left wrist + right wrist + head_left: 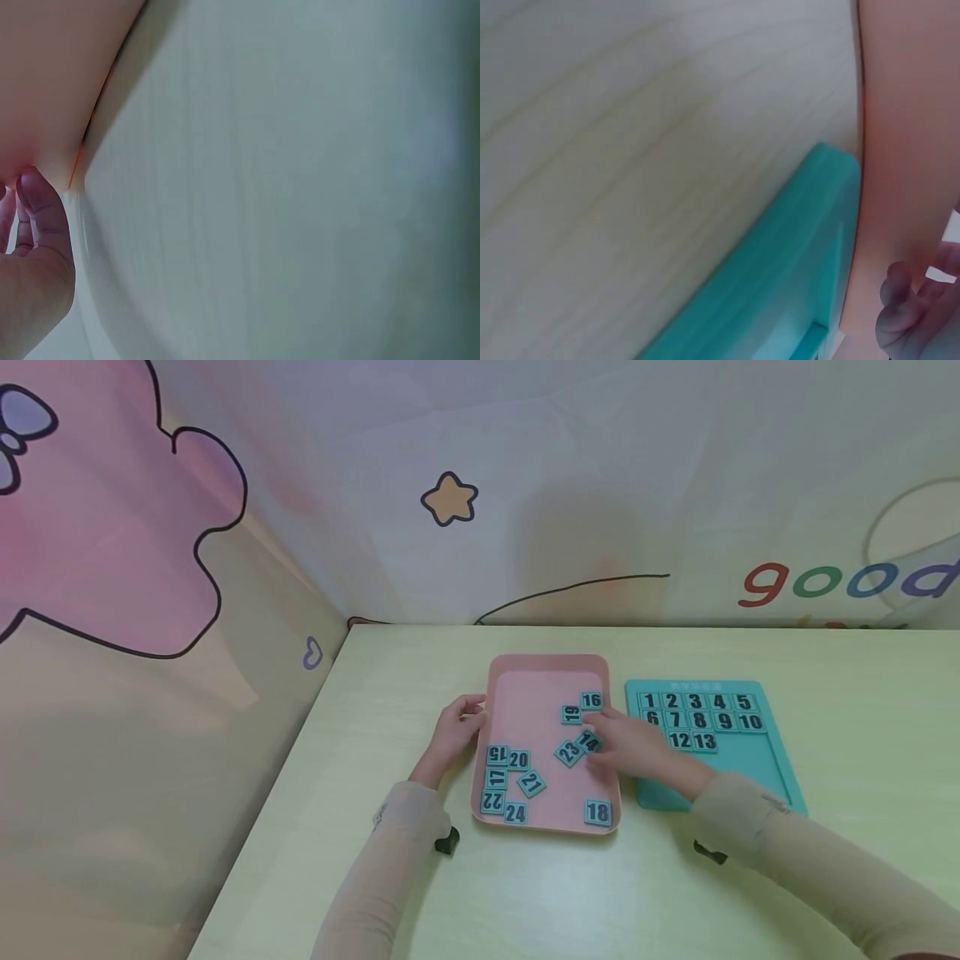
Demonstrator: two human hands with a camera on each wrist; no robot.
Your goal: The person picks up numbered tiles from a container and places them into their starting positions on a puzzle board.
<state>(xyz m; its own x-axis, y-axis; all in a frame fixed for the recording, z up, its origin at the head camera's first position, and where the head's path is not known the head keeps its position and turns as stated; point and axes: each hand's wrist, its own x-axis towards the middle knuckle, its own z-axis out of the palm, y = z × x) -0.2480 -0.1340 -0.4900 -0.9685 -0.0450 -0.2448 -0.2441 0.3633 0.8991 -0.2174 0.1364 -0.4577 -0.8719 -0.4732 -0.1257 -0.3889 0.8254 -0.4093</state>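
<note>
Surface: pale wood-grained table (562,893). Room: printed backdrop (360,485) with an orange star (450,499) and the coloured word "good" (847,583).

Container one: pink tray (525,702), holding number tiles 14 (589,742) to 24, loosely strewn. Left hand (456,727), fingers extended, touches its left edge. Right hand (633,745), thumb and fingers parted about tile 14; grip cannot be told.

Container two: teal board (757,781), just right of tray; rows 1–5 and 6–10, then 12, 13 visible.

Tray (532,710) & board (750,756) look smooth plastic, tbl (570,893) wood-grained.
</note>
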